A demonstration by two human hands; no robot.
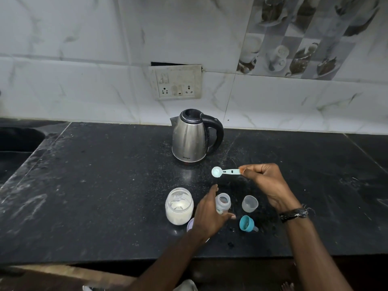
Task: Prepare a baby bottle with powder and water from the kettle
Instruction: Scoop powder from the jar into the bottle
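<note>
A small clear baby bottle [223, 202] stands open on the black counter, and my left hand [207, 215] wraps loosely around its left side. My right hand [266, 181] pinches the handle of a pale blue measuring scoop [222, 171], held level above the counter, behind the bottle. An open glass jar of white powder [179, 206] stands left of the bottle. The steel kettle [192, 137] with a black handle stands farther back, lid shut. The teal bottle collar with teat [247, 223] lies on its side at the right. A clear bottle cap [249, 203] stands behind it.
The jar's lid [190, 224] peeks out under my left wrist. A sink [16, 141] is sunk into the counter at far left. A wall socket plate [176, 81] sits above the kettle. The counter's front edge [105, 259] runs just below the objects.
</note>
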